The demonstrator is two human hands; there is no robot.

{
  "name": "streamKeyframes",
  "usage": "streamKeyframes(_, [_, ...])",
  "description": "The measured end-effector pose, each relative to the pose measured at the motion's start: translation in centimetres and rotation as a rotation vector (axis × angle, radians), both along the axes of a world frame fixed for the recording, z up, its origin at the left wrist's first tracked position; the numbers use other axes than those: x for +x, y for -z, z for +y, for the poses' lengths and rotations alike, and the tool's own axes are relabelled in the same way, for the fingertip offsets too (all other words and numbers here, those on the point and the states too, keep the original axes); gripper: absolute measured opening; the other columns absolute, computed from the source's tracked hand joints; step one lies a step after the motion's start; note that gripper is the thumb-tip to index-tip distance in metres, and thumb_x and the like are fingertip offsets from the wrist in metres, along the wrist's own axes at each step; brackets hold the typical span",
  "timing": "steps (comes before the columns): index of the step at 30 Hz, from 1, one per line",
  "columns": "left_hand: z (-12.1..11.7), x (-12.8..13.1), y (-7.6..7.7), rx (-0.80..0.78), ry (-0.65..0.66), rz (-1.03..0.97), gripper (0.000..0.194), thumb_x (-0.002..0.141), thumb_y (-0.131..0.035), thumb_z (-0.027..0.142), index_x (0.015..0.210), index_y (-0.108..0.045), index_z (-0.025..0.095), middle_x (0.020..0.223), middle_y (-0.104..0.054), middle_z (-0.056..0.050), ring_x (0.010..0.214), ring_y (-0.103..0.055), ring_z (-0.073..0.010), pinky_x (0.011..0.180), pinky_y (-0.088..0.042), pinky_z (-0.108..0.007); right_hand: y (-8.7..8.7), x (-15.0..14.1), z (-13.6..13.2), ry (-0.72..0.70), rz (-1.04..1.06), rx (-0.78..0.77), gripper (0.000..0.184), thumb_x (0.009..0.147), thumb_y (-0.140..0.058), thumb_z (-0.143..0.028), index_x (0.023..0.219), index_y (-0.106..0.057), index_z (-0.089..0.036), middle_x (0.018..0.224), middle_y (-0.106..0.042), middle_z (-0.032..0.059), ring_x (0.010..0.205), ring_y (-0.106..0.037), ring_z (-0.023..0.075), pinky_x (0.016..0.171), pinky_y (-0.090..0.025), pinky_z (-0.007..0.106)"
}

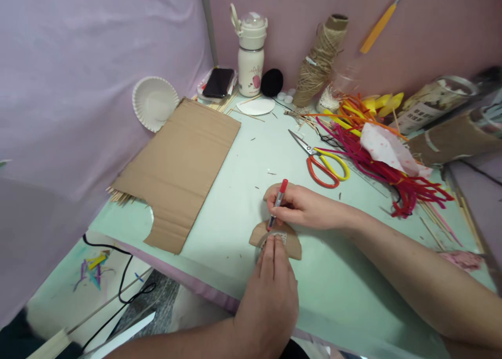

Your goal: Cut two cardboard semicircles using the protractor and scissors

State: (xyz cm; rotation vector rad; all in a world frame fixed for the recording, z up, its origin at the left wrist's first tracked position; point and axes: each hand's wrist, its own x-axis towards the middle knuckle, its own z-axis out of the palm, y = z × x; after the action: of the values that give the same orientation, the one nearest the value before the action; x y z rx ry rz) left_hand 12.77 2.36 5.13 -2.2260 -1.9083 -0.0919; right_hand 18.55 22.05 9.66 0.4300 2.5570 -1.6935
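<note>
My right hand (296, 206) is closed round a red-capped pen (281, 191), whose lower tip meets a small curved piece of cardboard (294, 249). Stretched out and close together, the fingers of my left hand (272, 280) press down on that piece. Between them and the cardboard lies a round, see-through item (262, 250), mostly hidden by the hand. Another bit of cardboard (268, 192) shows behind my right hand. Scissors (314, 152) with one red and one yellow handle lie partly spread beyond my right wrist.
A big cardboard sheet (176, 165) with a cut-out corner covers the table's left. Along the back stand a paper bowl (154, 102), phone (218, 82), white bottle (251, 66) and twine cone (321, 60). Red pipe cleaners (364, 155) heap at right, beside jars (435, 105).
</note>
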Motion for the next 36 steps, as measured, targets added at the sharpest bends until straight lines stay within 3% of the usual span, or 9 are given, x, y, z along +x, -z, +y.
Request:
streamKeyframes(8, [-0.1,0.1,0.5,0.030,-0.039,-0.033,0.040,0.087,-0.053,0.023,0.115,-0.064,-0.003,0.125,-0.062,-0.022,0.119,-0.058,-0.0310,0.095,-0.055,-0.034,0.0,1.1,0.0,0.054,-0.016,-0.052,0.013,0.092,-0.046,-0.023,0.081,-0.050,-0.019,0.074,-0.060,-0.0008,0.070,-0.062,0.0135,0.061,-0.044,0.022])
streamKeyframes(17, [-0.1,0.0,0.3,0.006,0.002,0.020,0.041,0.088,-0.054,0.025,0.117,-0.063,-0.003,0.126,-0.062,-0.022,0.120,-0.057,-0.0318,0.096,-0.054,-0.037,0.4,1.8,0.4,0.058,-0.049,0.075,0.022,0.096,-0.042,-0.031,0.078,-0.048,-0.019,0.071,-0.057,-0.0015,0.061,-0.047,0.0104,0.056,-0.037,0.022])
streamKeyframes(36, [-0.4,0.0,1.0,0.017,0.004,0.007,0.047,0.086,-0.056,0.028,0.120,-0.060,-0.004,0.130,-0.058,-0.025,0.125,-0.053,-0.0306,0.103,-0.048,-0.039,0.2,1.7,0.4,0.060,-0.054,0.102,0.018,0.094,-0.043,-0.029,0.080,-0.049,-0.019,0.072,-0.057,-0.0016,0.061,-0.045,0.0105,0.056,-0.036,0.022])
